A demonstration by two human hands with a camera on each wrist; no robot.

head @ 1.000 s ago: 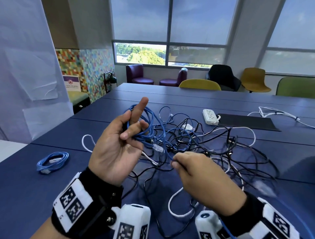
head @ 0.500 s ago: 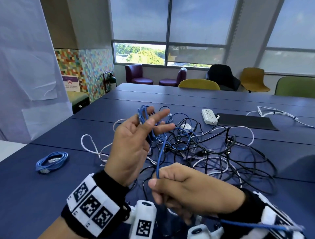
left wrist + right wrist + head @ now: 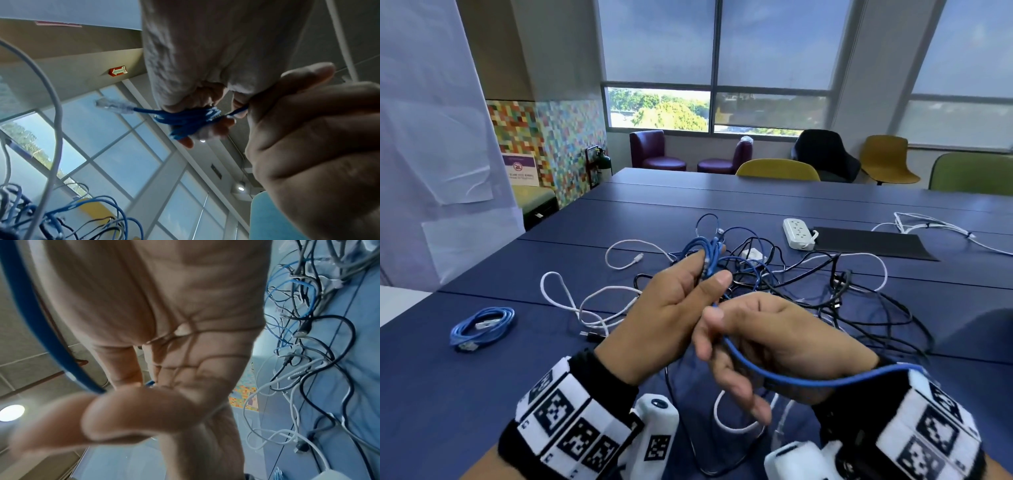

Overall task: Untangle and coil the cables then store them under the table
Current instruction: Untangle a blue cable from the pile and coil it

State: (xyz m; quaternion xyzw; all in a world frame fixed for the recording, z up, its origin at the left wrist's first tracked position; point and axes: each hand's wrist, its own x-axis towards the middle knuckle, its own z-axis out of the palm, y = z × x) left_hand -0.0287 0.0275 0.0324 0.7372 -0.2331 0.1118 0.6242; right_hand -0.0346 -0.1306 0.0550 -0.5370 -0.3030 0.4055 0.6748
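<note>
A blue network cable point(image 3: 710, 255) is partly wound into loops round the fingers of my left hand point(image 3: 671, 308), which grips the loops above the table. In the left wrist view the blue loops point(image 3: 185, 120) wrap my fingers and a clear plug point(image 3: 114, 104) sticks out to the left. My right hand point(image 3: 767, 342) pinches the loose run of the same blue cable point(image 3: 791, 377), which trails back over my right wrist. The blue cable point(image 3: 41, 331) arcs past that hand in the right wrist view. Behind both hands lies a tangle of black, white and blue cables point(image 3: 808, 284).
A coiled blue cable point(image 3: 481, 327) lies on the blue table point(image 3: 465, 394) at the left. A white cable point(image 3: 592, 301) loops near it. Further back are a white power strip point(image 3: 798, 233), a black mat point(image 3: 873, 241), more white cable point(image 3: 935, 228) and chairs point(image 3: 777, 169).
My left hand turned and closed round the blue loops. My right hand drew the blue cable toward me, then rose close to the left hand, the cable sliding over my right wrist.
</note>
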